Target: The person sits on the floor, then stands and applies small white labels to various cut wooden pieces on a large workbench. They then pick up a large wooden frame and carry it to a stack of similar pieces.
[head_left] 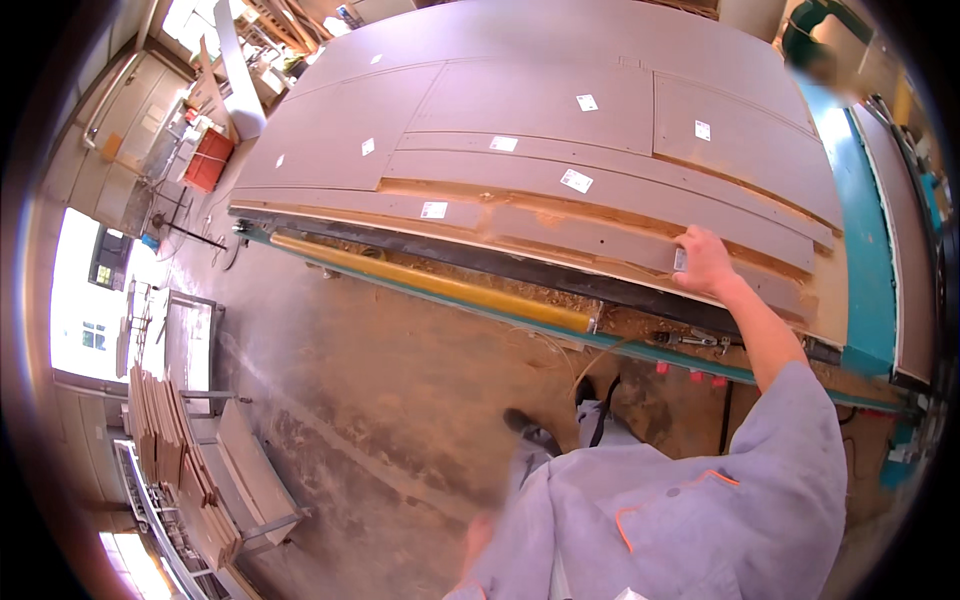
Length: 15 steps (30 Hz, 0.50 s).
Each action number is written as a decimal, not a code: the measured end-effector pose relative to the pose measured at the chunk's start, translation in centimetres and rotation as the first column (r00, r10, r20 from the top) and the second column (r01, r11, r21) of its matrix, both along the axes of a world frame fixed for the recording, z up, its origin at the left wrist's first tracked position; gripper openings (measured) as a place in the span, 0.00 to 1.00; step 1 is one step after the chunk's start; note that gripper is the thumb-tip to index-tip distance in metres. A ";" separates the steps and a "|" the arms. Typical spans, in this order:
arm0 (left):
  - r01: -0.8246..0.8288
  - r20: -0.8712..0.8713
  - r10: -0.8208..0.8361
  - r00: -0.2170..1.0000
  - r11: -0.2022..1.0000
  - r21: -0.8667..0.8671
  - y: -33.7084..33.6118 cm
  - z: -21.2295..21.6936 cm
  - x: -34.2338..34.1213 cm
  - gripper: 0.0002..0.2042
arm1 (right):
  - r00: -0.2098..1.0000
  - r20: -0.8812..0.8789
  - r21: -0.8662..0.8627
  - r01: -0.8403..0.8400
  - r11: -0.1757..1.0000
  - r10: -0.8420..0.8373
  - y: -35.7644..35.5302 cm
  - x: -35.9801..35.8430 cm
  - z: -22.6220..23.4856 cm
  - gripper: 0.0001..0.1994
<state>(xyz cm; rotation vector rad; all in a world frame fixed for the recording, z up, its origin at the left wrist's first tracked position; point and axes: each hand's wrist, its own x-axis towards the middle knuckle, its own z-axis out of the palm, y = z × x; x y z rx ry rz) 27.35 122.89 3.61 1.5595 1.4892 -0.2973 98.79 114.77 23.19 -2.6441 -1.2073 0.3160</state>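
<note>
A large grey sheet cut into panels (520,95) lies on the machine bed, with white labels on several pieces. Near its front edge, my right hand (708,264) is closed on a narrow grey board strip (590,243), fingers over its far edge and thumb near a label (681,260) on it. Sawdust-filled gaps separate this strip from the grey strip behind it (640,205). Down by my body, my left hand (478,540) hangs low over the floor, away from the boards; its fingers are smeared and partly hidden.
A yellow roller (430,280) runs along the bed's front, beside sawdust and a teal rail (450,303). To the left stand a rack of boards (165,430) and a red bin (208,160). Someone in green (815,35) is at the far right.
</note>
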 end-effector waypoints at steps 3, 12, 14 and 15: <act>-0.031 0.073 0.039 0.997 0.995 -0.097 5.4 3.0 6.0 0.14 | 0.996 0.089 0.185 0.016 0.983 -0.033 -1.9 0.6 -1.6 0.31; -0.365 0.216 0.389 0.895 0.920 -0.144 17.1 7.2 12.9 0.16 | 0.997 0.026 0.075 0.064 0.995 -0.066 -4.0 -0.1 -3.1 0.33; -0.356 0.216 0.381 0.899 0.923 -0.145 18.1 5.6 11.9 0.17 | 1.000 0.023 0.060 0.005 0.998 -0.007 -4.5 1.3 -4.4 0.32; -0.349 0.215 0.373 0.903 0.926 -0.141 18.4 4.3 11.0 0.16 | 0.997 0.080 0.107 0.005 0.994 -0.014 -4.6 1.4 -4.4 0.32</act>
